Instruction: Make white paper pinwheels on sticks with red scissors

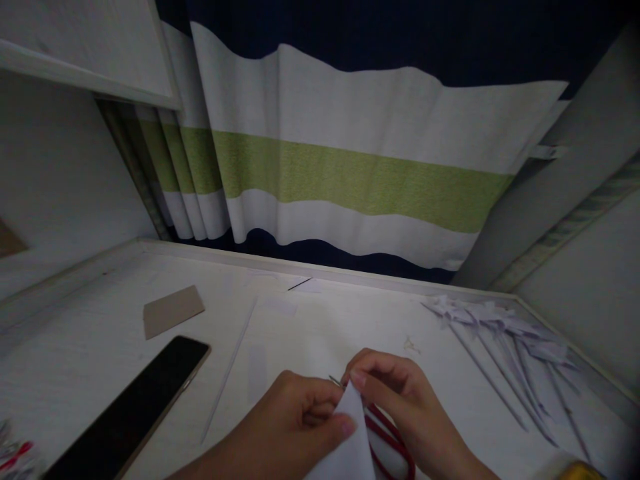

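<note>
A folded piece of white paper (347,443) rises to a point between my two hands at the bottom middle. My left hand (300,427) pinches its left side, thumb lying over the front. With its thumb and fingertips, my right hand (400,393) grips the paper's top corner. Behind the paper is a pair of scissors with red handles (393,437), lying under my right palm; a bit of metal tip pokes out between the hands. The paper hides most of the scissors, so I cannot tell how firmly the right hand holds them.
A black phone (133,407) and a grey-brown card (173,311) lie left on the white table (330,323). Beside them is a thin white stick (230,370). Several paper flowers on stems (500,327) lie right. A striped curtain (350,167) hangs behind.
</note>
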A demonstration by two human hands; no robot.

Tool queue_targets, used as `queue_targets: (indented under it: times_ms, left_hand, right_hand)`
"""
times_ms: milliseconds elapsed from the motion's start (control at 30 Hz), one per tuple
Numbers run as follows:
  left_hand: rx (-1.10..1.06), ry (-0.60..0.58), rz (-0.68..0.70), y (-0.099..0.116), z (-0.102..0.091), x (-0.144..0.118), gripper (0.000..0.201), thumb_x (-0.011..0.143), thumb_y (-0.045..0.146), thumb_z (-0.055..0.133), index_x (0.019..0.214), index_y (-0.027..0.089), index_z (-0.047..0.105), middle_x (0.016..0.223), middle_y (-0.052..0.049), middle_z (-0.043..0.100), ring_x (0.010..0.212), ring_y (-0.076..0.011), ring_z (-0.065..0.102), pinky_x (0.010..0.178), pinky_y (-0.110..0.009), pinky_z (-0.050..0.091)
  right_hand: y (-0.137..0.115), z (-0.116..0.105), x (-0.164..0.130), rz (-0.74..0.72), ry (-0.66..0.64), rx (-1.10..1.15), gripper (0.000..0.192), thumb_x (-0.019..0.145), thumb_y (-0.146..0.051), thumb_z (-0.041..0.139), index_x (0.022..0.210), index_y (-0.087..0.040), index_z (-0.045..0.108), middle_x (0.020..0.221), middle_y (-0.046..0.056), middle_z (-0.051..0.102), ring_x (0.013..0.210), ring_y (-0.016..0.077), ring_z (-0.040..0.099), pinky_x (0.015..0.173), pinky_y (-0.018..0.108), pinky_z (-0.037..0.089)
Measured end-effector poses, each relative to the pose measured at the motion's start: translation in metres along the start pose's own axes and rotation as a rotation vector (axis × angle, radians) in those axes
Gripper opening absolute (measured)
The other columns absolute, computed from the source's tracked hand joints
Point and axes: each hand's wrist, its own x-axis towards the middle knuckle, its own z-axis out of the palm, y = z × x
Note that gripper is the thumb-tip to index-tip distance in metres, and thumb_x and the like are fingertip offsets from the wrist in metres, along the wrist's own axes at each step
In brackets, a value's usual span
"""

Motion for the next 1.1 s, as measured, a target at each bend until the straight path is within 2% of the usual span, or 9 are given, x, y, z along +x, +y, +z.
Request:
queue_targets:
  times_ms: [133, 267, 433, 600, 800, 933, 1100]
  left_hand:
    - [0.053, 0.015, 0.005, 0.0, 0.0, -0.001, 0.018, 0.076, 0.026, 0.049, 0.07, 0.012, 0.058, 0.058, 0.004, 0.044, 0.052, -0.0074, 0.037, 0.047, -0.017, 0.026]
    - [0.099, 0.045, 0.018, 0.005, 0.0, -0.002, 0.018, 0.075, 0.025, 0.048, 0.063, 0.013, 0.055, 0.053, 0.006, 0.038, 0.051, -0.0072, 0.035, 0.047, -0.017, 0.027]
    - [0.189, 0.068, 0.003, 0.012, -0.001, -0.003, 0.024, 0.073, 0.027, 0.049, 0.053, 0.015, 0.045, 0.052, 0.006, 0.036, 0.051, -0.0076, 0.034, 0.047, -0.017, 0.026]
    - [0.178, 0.03, 0.002, 0.013, -0.001, -0.003, 0.024, 0.074, 0.028, 0.049, 0.055, 0.015, 0.047, 0.05, 0.006, 0.036, 0.049, -0.0078, 0.034, 0.047, -0.018, 0.026]
    - [0.262, 0.141, -0.018, 0.009, 0.003, -0.007, 0.021, 0.073, 0.032, 0.05, 0.06, 0.016, 0.057, 0.053, 0.004, 0.041, 0.054, -0.0104, 0.036, 0.048, -0.02, 0.025]
    - [0.216, 0.1, -0.038, 0.008, 0.001, -0.006, 0.02, 0.071, 0.032, 0.053, 0.06, 0.016, 0.057, 0.052, 0.005, 0.037, 0.052, -0.0094, 0.033, 0.047, -0.02, 0.024]
    - [0.063, 0.012, -0.036, 0.0, 0.001, -0.001, 0.019, 0.075, 0.027, 0.049, 0.065, 0.012, 0.054, 0.055, 0.005, 0.039, 0.052, -0.0077, 0.035, 0.046, -0.018, 0.023]
  right_hand:
    - [-0.001, 0.0, -0.002, -0.012, -0.014, -0.031, 0.018, 0.075, -0.028, 0.057, 0.063, -0.015, 0.06, 0.058, -0.002, 0.052, 0.055, 0.01, 0.046, 0.052, 0.021, 0.036]
    - [0.003, -0.001, 0.0, -0.026, 0.012, -0.059, 0.011, 0.069, -0.027, 0.063, 0.063, -0.018, 0.06, 0.06, -0.002, 0.054, 0.055, 0.011, 0.048, 0.049, 0.021, 0.037]
    - [0.004, -0.001, 0.0, -0.022, 0.04, -0.095, 0.013, 0.069, -0.028, 0.063, 0.062, -0.018, 0.06, 0.058, -0.002, 0.053, 0.056, 0.0116, 0.048, 0.048, 0.021, 0.038]
    - [0.002, 0.0, -0.002, -0.01, 0.026, -0.041, 0.015, 0.07, -0.03, 0.063, 0.062, -0.018, 0.062, 0.057, -0.002, 0.053, 0.054, 0.0111, 0.047, 0.046, 0.021, 0.036]
    - [0.007, 0.002, -0.003, -0.004, 0.046, 0.161, 0.012, 0.068, -0.024, 0.065, 0.059, -0.016, 0.063, 0.057, -0.002, 0.055, 0.054, 0.0101, 0.046, 0.051, 0.021, 0.036]
    - [0.009, 0.003, -0.001, -0.007, 0.025, 0.245, 0.011, 0.07, -0.021, 0.062, 0.061, -0.015, 0.065, 0.06, 0.0, 0.057, 0.058, 0.0111, 0.049, 0.056, 0.022, 0.038]
    - [0.006, -0.002, 0.002, -0.014, 0.056, 0.182, 0.028, 0.08, -0.035, 0.051, 0.07, -0.015, 0.068, 0.071, 0.004, 0.062, 0.06, 0.0119, 0.052, 0.053, 0.021, 0.041]
